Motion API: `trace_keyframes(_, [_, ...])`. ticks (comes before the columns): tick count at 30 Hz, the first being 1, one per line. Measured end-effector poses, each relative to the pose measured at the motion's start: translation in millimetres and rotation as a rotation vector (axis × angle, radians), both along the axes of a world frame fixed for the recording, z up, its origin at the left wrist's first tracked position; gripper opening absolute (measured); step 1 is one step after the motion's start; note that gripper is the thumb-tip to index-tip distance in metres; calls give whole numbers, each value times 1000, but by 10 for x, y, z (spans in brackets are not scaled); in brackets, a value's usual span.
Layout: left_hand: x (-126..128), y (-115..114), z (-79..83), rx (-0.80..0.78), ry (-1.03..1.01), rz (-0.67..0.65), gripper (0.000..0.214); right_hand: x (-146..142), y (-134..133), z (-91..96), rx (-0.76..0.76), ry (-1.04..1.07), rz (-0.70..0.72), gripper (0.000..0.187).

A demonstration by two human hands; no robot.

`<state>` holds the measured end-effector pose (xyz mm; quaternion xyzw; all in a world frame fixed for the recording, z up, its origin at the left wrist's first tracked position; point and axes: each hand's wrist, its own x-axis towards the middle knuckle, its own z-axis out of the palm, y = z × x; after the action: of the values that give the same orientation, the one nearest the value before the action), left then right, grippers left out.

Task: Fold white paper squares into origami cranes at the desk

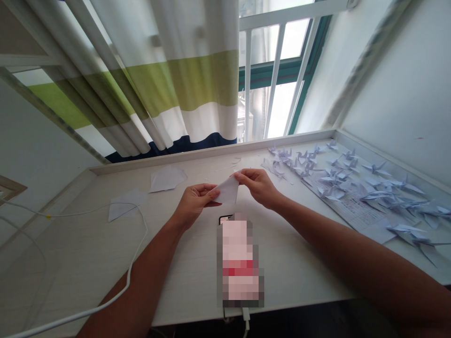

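Between my two hands, a folded piece of white paper point(228, 189) is held up over the middle of the desk. My left hand point(194, 203) pinches its left corner, thumb on top and fingers beneath. At the upper right corner, my right hand point(258, 185) grips the paper between thumb and fingertips. Just below the paper lies a phone point(239, 263), mostly blurred out, with a cable plugged into its near end. Many folded paper cranes point(338, 176) cover the right side of the desk.
Stacked white paper sheets point(168, 179) and another sheet point(125, 204) lie on the left. A white cable point(143, 230) crosses over my left forearm. Printed sheets point(348, 206) sit under the cranes. A raised rim point(197, 153) borders the desk, with a curtain point(183, 84) behind.
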<state>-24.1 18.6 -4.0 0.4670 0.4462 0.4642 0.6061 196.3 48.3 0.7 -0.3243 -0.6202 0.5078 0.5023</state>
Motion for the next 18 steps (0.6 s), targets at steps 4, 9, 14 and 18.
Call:
trace_keyframes(4, [13,-2,-3,11,-7,-4,45,1,19,11,-21,71,-57,30])
trace_keyframes(9, [34,-11,9,5,-5,-2,47,4,1,35,-20,95,-77,27])
trace_keyframes(14, [44,-8,5,21,-20,29,46,-5,6,35,-90,204,15,37])
trace_keyframes(18, [48,-8,-8,32,-28,45,45,-22,5,18,-97,173,60,42])
